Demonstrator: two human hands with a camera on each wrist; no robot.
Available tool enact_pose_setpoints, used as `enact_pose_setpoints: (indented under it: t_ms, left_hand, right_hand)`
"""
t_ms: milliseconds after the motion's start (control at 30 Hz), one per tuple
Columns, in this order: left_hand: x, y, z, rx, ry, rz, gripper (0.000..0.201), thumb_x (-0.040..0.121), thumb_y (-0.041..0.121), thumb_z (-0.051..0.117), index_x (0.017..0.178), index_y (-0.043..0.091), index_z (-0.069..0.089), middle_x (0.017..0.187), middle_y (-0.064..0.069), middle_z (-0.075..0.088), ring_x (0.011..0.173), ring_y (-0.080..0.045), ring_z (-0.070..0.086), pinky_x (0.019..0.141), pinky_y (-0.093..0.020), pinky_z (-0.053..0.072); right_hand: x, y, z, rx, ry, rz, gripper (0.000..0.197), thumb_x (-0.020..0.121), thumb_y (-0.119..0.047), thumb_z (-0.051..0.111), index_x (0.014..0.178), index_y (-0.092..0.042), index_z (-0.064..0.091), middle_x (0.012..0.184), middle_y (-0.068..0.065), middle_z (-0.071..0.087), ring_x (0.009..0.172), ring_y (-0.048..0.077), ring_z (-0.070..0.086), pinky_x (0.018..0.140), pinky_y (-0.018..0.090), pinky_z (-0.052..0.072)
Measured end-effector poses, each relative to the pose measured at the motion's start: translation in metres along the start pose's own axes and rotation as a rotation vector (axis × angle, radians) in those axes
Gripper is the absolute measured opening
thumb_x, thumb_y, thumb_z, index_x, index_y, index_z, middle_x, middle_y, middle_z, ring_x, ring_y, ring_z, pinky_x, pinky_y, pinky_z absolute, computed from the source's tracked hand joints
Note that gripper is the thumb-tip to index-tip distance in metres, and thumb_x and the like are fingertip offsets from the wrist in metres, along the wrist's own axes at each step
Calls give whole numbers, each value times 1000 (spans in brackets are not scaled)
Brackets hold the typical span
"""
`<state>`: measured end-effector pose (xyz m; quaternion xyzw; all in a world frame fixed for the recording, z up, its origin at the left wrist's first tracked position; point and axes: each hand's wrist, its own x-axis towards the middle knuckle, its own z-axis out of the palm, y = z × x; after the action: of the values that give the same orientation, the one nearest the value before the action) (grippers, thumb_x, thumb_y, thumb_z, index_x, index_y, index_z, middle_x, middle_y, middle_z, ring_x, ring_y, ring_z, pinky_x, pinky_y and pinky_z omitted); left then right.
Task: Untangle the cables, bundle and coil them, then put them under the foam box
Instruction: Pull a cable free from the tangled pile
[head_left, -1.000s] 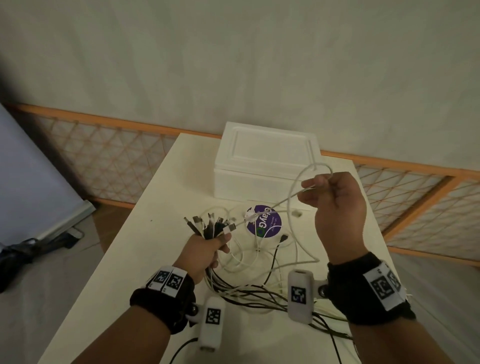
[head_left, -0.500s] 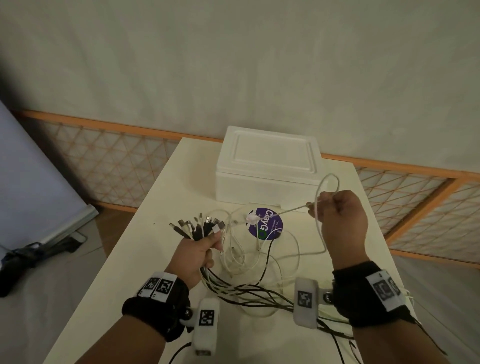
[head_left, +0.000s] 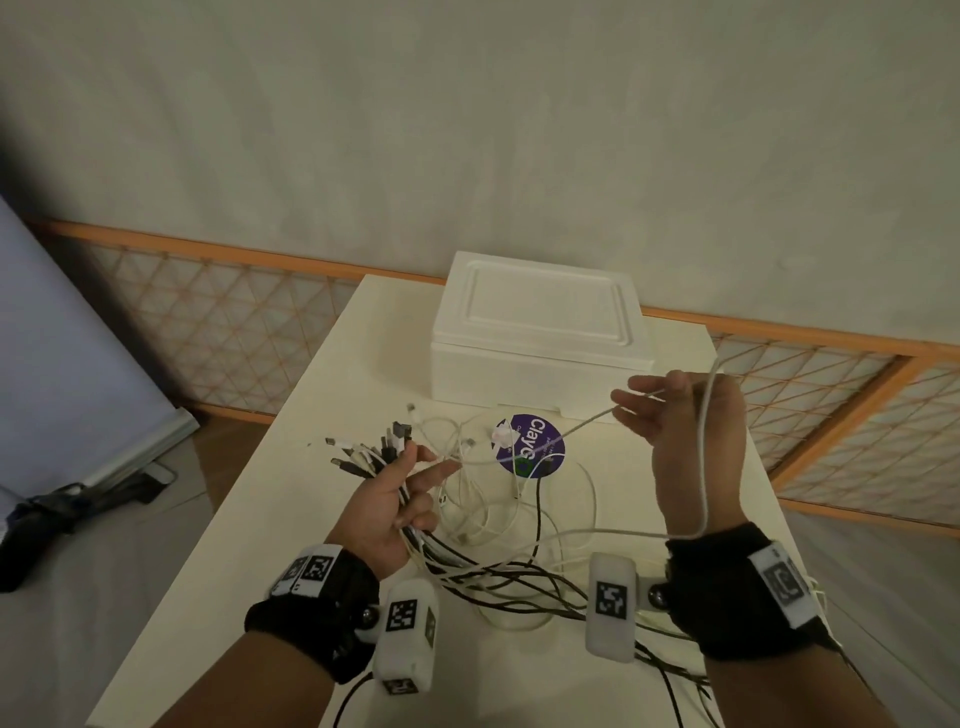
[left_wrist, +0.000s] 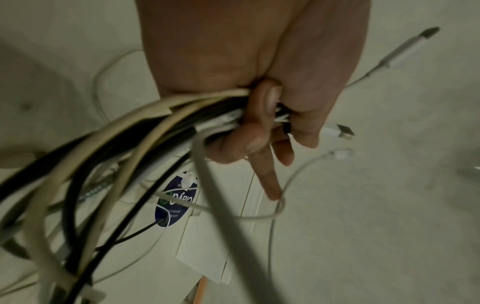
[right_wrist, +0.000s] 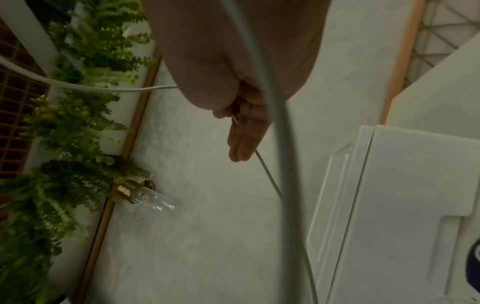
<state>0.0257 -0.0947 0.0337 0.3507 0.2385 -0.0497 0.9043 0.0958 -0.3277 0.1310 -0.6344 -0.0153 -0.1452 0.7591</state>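
White and black cables (head_left: 467, 561) are gripped as 1 bundle in the left hand (head_left: 395, 499), connectors fanned above the table (head_left: 249, 519). 1 white cable (head_left: 704, 447) is draped over the right hand (head_left: 691, 431), fingers extended, near the foam box (head_left: 540, 338).

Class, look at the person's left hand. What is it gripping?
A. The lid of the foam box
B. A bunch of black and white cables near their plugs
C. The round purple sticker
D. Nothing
B: the left hand curls round the cable bunch, with the plugs fanning out above it.
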Motion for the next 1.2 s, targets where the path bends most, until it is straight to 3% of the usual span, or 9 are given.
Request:
enact_pose_setpoints:
  t_ms: [100, 367, 467, 600, 700, 833, 967, 1067, 1200]
  left_hand:
    - [0, 0, -4, -26, 46, 16, 23, 89, 35, 52, 86, 13, 60, 82, -4, 72, 27, -4, 22, 35, -14, 27]
    - [-2, -8, 13, -2, -109, -49, 24, 89, 36, 50, 83, 13, 55, 124, -12, 65, 27, -4, 24, 35, -16, 31]
    - [-2, -13, 20, 55, -126, -77, 23, 89, 36, 53, 82, 14, 54, 125, -9, 65, 30, -5, 24, 37, -18, 34]
    - [-2, -21, 22, 129, -110, -82, 20, 93, 33, 53, 82, 16, 54, 126, -2, 64, 34, -7, 24, 39, -20, 35]
    - [0, -27, 25, 262, -121, -110, 29, 97, 32, 50, 73, 15, 52, 115, -6, 70, 35, -8, 23, 41, -21, 34]
    - [3, -31, 21, 458, -106, -166, 31, 94, 33, 54, 70, 13, 48, 71, -12, 67, 34, -10, 25, 40, -21, 34]
    - [8, -31, 10, 495, -32, -190, 36, 95, 37, 53, 68, 14, 45, 54, -6, 48, 34, -9, 22, 40, -21, 31]
    - [19, -29, 0, 344, 159, -135, 30, 95, 35, 55, 73, 18, 46, 52, 1, 34, 34, -9, 20, 38, -21, 29]
    - [29, -20, -25, 165, 404, -90, 36, 95, 40, 54, 69, 17, 43, 45, 3, 35, 31, -10, 23, 39, -21, 31]
  right_hand:
    - [4, -8, -6, 84, -36, -76, 14, 101, -14, 40, 87, -14, 44, 87, 10, 64, 80, 29, 69, 75, 39, 58]
    - [-14, -3, 16, 72, -468, -118, 10, 97, -8, 43, 88, -4, 47, 96, 8, 69, 102, 36, 62, 93, 51, 50]
    - [-19, -6, 23, 96, -569, -140, 13, 94, -8, 45, 88, -14, 55, 104, 12, 67, 112, 36, 58, 99, 51, 46]
    - [-23, -15, 26, 126, -628, -173, 9, 95, 0, 40, 88, 0, 46, 107, 13, 66, 115, 36, 57, 102, 51, 44]
    - [-24, -18, 30, 127, -653, -187, 10, 96, -5, 44, 87, -2, 48, 108, 18, 63, 116, 38, 56, 102, 52, 43]
    - [-16, -21, 30, 94, -561, -254, 15, 91, -13, 46, 86, -21, 58, 104, 14, 64, 113, 39, 56, 100, 54, 43]
    - [6, -26, 10, 90, -358, -330, 15, 94, -16, 50, 88, -26, 59, 101, 17, 63, 108, 39, 57, 98, 54, 44]
    - [21, -22, -14, -138, -167, -437, 8, 95, -30, 52, 95, -23, 55, 104, 16, 63, 105, 37, 58, 94, 58, 45]
    - [26, -19, -44, -388, -2, -502, 12, 96, -12, 48, 100, -24, 52, 107, -1, 61, 111, 12, 57, 99, 29, 43]
